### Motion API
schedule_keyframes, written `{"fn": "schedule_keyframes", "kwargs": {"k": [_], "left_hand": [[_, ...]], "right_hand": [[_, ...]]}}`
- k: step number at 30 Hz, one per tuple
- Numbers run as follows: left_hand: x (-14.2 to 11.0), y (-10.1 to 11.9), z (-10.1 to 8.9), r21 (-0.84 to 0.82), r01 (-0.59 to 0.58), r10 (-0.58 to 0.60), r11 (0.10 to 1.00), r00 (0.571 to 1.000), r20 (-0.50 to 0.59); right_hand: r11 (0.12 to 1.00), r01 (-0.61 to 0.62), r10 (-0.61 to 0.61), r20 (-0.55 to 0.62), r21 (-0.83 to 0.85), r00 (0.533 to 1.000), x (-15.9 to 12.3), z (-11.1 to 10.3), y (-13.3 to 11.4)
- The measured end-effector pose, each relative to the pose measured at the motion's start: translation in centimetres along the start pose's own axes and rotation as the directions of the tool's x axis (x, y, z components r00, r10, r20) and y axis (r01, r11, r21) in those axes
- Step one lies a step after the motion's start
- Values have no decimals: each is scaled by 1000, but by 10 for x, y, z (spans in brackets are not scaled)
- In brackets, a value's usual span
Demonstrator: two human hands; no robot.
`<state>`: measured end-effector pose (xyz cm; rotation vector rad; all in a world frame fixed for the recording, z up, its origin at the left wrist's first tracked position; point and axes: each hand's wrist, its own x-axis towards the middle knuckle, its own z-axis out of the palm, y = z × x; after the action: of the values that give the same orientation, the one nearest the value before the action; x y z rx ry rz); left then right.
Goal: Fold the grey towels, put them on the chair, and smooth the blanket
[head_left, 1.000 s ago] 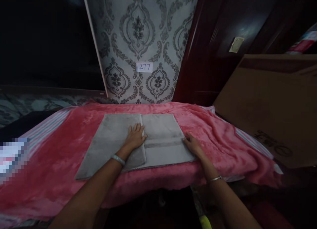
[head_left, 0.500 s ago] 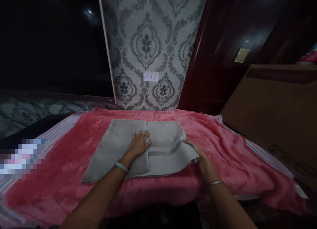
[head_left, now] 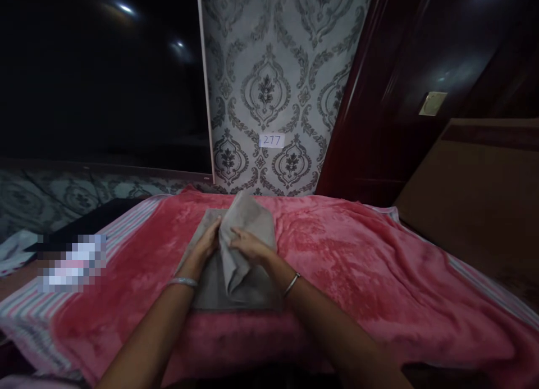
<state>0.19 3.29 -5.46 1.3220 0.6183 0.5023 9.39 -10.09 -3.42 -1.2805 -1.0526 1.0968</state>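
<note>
A grey towel [head_left: 248,220] lies on a pink fleece blanket [head_left: 345,265] in the head view. Its right part stands lifted and bends over toward the left. My right hand [head_left: 248,246] grips that raised flap, fingers closed on the cloth. My left hand [head_left: 208,246] rests on the flat left part of the towel beside the fold, and the raised cloth hides its fingertips. Each wrist wears a silver bangle.
The blanket covers a raised surface with striped edges at left and right. Behind it is patterned grey wallpaper with a small label reading 277 [head_left: 272,140]. A dark red wooden door [head_left: 400,97] and a brown cardboard box [head_left: 475,209] stand at the right.
My right hand has lifted the towel's right side and carried it leftward over the middle. The left hand stayed on the towel. The camera view shifted left, so everything sits further right.
</note>
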Motion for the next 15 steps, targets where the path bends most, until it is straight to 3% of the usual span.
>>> {"fn": "schedule_keyframes", "kwargs": {"k": [3,5,8,12,15], "left_hand": [[-10,0,-15,94,-15,17,995,1000,-16],[-12,-4,-16,138,-24,29,990,999,-31],[-8,-10,-11,178,-22,34,984,997,-64],[2,-10,-3,239,-22,60,971,987,-152],[9,-6,-6,270,-35,92,962,975,-203]], "right_hand": [[996,-88,88,26,19,996,-10,10,18],[997,-65,65,-15,30,998,-23,-2,24],[999,20,-14,-172,33,985,-45,-42,31],[995,97,-98,-479,-27,872,-73,-102,55],[996,90,-75,-563,0,823,-91,-128,81]]}}
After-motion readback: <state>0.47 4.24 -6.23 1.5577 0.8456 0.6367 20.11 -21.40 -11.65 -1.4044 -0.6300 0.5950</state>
